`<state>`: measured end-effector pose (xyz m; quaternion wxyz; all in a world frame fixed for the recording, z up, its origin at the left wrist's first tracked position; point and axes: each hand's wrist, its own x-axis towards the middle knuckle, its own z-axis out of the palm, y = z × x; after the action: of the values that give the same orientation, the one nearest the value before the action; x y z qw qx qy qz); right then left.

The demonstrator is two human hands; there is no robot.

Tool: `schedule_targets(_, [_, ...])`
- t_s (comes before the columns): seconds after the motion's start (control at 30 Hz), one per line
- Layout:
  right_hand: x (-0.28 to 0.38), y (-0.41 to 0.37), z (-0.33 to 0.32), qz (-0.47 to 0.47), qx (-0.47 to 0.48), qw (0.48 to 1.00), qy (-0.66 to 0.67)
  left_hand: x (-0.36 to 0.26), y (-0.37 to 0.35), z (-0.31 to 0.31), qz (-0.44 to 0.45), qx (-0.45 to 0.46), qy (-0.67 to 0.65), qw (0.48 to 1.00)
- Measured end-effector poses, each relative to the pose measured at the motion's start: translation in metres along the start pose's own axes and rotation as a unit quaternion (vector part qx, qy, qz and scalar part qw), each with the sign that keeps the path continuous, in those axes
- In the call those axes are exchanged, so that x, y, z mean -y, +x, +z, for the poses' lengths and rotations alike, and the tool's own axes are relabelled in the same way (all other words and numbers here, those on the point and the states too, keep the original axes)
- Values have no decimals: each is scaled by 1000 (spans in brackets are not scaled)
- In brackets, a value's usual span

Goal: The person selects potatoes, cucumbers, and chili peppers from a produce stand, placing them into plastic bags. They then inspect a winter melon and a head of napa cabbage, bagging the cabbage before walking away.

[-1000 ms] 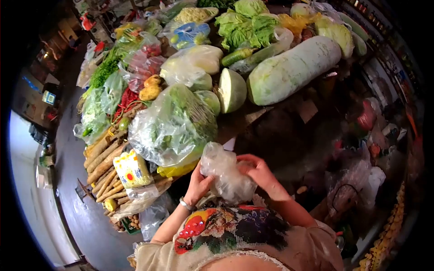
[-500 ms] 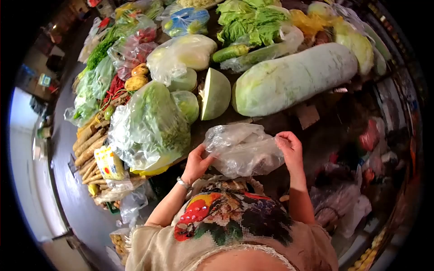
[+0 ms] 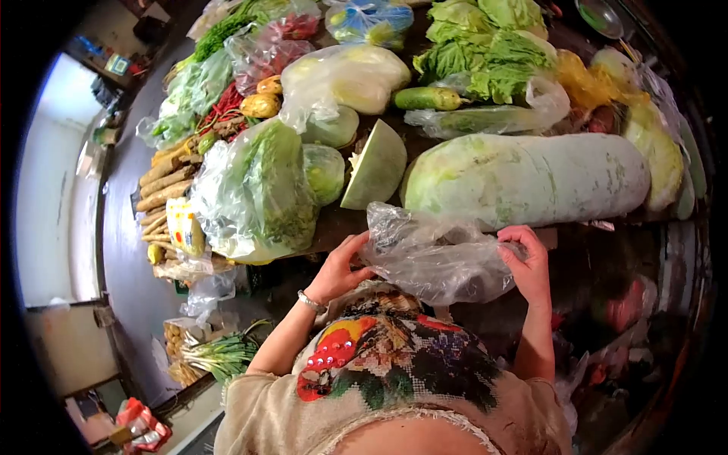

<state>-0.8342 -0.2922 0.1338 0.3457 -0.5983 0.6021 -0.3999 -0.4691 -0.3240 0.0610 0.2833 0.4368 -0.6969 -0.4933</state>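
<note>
A clear plastic bag [image 3: 440,258] is stretched between my two hands, in front of my chest. My left hand [image 3: 339,268] pinches its left edge between thumb and fingers. At the opposite edge, my right hand [image 3: 528,262] grips the plastic with curled fingers. The bag looks thin and crumpled; I cannot make out anything inside it. Just beyond it lies a long pale winter melon [image 3: 523,178]. A cut wedge of melon [image 3: 377,168] stands to the left of that, beside leafy cabbage in a plastic wrapping [image 3: 265,189].
Further back are lettuce [image 3: 493,57], a cucumber [image 3: 431,98] and a plastic-wrapped pale vegetable [image 3: 356,76]. Long brown roots [image 3: 167,186] lie stacked at the left edge. Below them are green onions [image 3: 224,355]. Several plastic bags hang in shadow at the lower right.
Both hands have moved slightly right with the bag, spreading a little further apart. The view has shifted, so green onions now show at lower left.
</note>
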Motion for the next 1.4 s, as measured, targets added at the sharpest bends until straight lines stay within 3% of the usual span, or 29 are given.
schedule_targets(0.2, [17,23,9,4,131,990,-55,-4,0,-24,-83,14,50,995])
schedule_targets(0.4, [27,38,28,47,184,978,-84,35,10,-40,-56,-45,126,989])
schedule_targets(0.53, [23,42,47,35,229,964,-131,65,7,-42,-94,-25,191,977])
schedule_targets(0.6, [15,40,53,-47,227,948,-219,62,8,-45,-111,-30,212,971])
schedule_targets(0.77, [7,42,65,-40,272,911,-308,83,12,-47,-167,58,300,937])
schedule_targets(0.93, [12,57,57,49,390,859,-328,98,5,-42,-211,107,394,888])
schedule_targets(1.0, [5,63,45,91,430,860,-261,91,5,-39,-254,112,465,840])
schedule_targets(1.13, [12,92,8,28,476,863,-170,92,7,-33,-247,111,479,835])
schedule_targets(1.17, [42,109,3,184,494,838,-140,87,10,-32,-246,106,476,838])
schedule_targets(1.2, [49,117,-1,186,483,846,-130,82,13,-31,-251,103,471,840])
schedule_targets(1.27, [43,127,-8,176,442,878,-55,90,-2,-36,-168,76,437,881])
schedule_targets(1.37, [43,143,-6,177,421,890,-2,78,-9,-42,-219,85,398,887])
schedule_targets(1.4, [41,146,-3,174,426,888,0,62,-9,-48,-222,56,344,911])
